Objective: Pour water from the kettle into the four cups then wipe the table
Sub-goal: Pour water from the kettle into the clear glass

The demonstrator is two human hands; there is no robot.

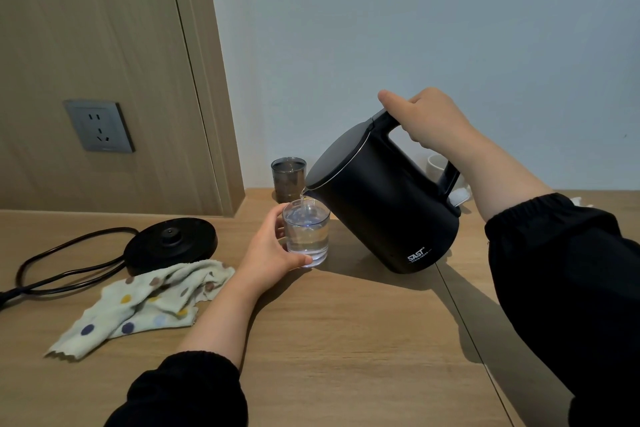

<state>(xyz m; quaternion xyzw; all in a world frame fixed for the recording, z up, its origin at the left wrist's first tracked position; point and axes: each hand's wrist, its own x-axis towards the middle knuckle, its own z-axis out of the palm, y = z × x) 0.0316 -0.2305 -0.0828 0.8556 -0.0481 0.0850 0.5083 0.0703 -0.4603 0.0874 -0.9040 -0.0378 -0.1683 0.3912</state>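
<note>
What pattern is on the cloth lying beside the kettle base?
Coloured polka dots on pale cream cloth, shown best in the head view.

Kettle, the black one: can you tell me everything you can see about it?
The kettle is matte black, maybe plastic, with a flat shut lid, a thin silvery rim, a loop handle and white SAST letters low on its side. It is off its round base and tipped left. The right hand grips the handle, thumb on top. It is pouring from its spout into the clear cup.
</note>
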